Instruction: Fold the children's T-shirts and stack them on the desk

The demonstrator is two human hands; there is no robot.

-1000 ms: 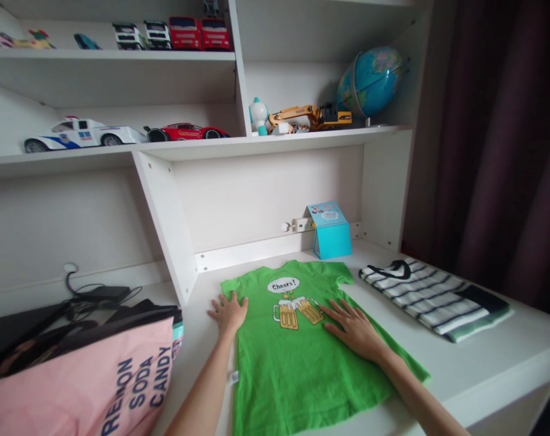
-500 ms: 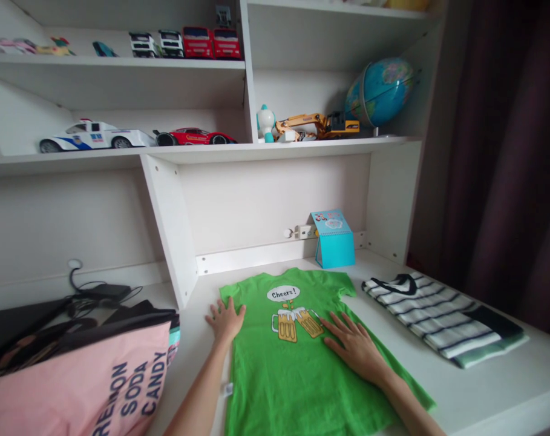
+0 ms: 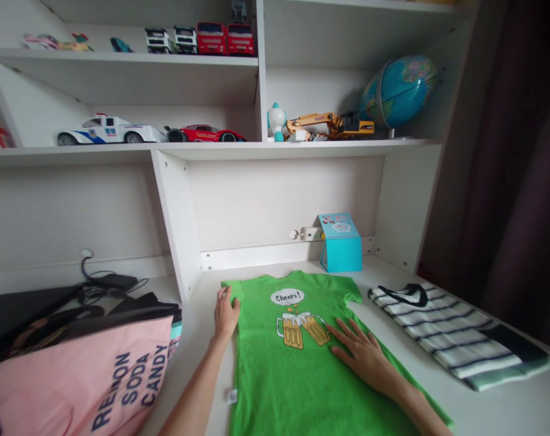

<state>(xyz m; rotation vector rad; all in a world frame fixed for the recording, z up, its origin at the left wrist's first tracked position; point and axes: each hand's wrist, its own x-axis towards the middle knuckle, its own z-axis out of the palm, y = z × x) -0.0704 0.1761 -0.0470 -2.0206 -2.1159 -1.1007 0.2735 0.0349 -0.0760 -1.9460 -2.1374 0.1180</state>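
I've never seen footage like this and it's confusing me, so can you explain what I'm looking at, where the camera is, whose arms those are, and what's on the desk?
The camera sits on a person's head and looks forward and down, so the two bare arms coming in from the bottom are that person's own. There is no machine here.

On the white desk lies a green T-shirt spread flat, printed with two beer mugs and the word "Cheers!". The left hand rests at the shirt's left shoulder edge. The right hand lies flat, palm down, on the shirt just right of the print. Neither hand lifts anything.

To the right lies a folded striped shirt. Behind stands a small blue desk calendar. At left is a pink bag with lettering. The shelves above carry toy cars, a toy excavator and a globe.
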